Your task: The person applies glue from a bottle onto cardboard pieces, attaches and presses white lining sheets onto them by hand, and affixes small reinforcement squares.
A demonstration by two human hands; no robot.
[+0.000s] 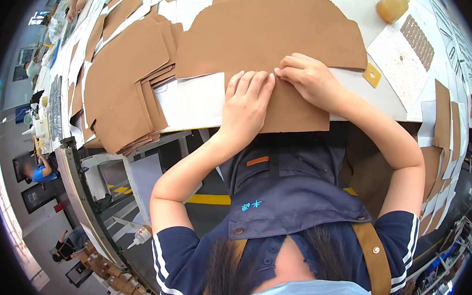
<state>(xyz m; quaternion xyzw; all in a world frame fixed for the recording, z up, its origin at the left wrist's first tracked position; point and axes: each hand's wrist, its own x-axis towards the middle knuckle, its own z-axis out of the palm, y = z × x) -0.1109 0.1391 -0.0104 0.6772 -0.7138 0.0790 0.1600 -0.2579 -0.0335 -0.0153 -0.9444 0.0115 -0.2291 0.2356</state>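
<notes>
A large brown leather-like panel (pixel 274 34) with a scalloped edge lies on the table before me, with a brown flap (pixel 296 110) reaching down to the table's front edge. My left hand (pixel 247 102) rests flat on this lower part, fingers stretched out, tips near the middle. Just right of it, my right hand (pixel 311 82) is closed, thumb and fingertips pinched together at the brown material. Whatever sits between those fingertips is too small to make out. The two hands almost touch at the fingertips.
Stacked brown panels (pixel 122 72) overlap to my left. A yellowish container (pixel 391 8), a yellow square piece with a hole (pixel 372 75) and a white board (pixel 397 70) with a dark textured patch are at the right. Another person's hand (pixel 72 5) shows at the far upper left.
</notes>
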